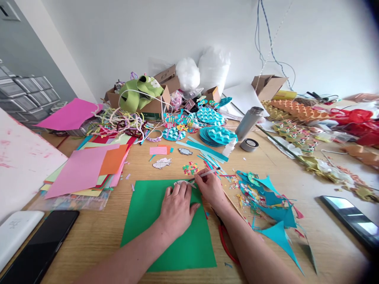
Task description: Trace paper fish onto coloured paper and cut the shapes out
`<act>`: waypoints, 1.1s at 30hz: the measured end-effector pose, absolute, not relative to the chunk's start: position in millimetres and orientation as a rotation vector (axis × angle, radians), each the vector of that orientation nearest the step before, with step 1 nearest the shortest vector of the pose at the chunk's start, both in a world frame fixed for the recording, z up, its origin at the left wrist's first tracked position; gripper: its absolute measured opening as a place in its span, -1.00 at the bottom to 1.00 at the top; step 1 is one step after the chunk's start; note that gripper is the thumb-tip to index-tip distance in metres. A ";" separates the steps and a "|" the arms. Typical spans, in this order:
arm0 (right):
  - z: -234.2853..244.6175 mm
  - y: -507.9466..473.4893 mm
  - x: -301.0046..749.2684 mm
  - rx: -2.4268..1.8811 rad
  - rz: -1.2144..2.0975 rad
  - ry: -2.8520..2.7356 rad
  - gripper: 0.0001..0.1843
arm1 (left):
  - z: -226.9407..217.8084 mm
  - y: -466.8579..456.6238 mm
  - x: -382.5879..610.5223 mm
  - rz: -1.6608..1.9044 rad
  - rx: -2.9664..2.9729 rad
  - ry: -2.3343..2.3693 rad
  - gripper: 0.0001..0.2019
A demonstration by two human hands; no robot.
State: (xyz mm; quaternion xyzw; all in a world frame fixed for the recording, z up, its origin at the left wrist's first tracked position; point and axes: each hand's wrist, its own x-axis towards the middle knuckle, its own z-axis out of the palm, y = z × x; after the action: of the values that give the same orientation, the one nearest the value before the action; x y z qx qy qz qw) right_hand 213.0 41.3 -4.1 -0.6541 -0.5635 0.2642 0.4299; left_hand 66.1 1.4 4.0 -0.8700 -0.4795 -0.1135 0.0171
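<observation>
A green sheet of paper (171,225) lies in front of me. My left hand (177,209) rests flat near its top edge, fingers stretched and pressing down a small white paper cutout (181,182), mostly covered by the fingers. In my right hand (211,187) a pen (211,172) is gripped, its tip end pointing left towards the cutout. Two fish cutouts, one white (162,163) and one grey (185,151), lie beyond the sheet. Red-handled scissors (226,244) are partly hidden under my right forearm.
Coloured papers (85,169) are stacked at left, near a black phone (41,244). Blue scraps (276,213) and a second phone (349,221) lie at right. Behind stand a glue bottle (229,148), a metal flask (249,123), a tape roll (249,144) and blue scalloped discs (217,136).
</observation>
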 end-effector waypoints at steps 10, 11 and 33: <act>0.3 40.1 215.6 -1.716 0.558 -1.450 -0.86 | 5.1 2.1 66.8 -0.365 -2.704 -1.488 -0.56; 0.4 40.4 215.4 -1.717 0.551 -1.455 -0.87 | 5.4 1.8 66.8 -0.366 -2.703 -1.488 -0.56; -0.8 44.3 216.5 -1.740 0.572 -1.552 -0.92 | 5.7 2.8 66.3 -0.354 -2.706 -1.476 -0.56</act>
State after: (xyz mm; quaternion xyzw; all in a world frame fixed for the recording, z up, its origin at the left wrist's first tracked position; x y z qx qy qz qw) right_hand 216.5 44.3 -0.8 -0.6757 -0.6026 0.2220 0.3620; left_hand 66.3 2.8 5.7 -0.8720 -0.4757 -0.1141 0.0196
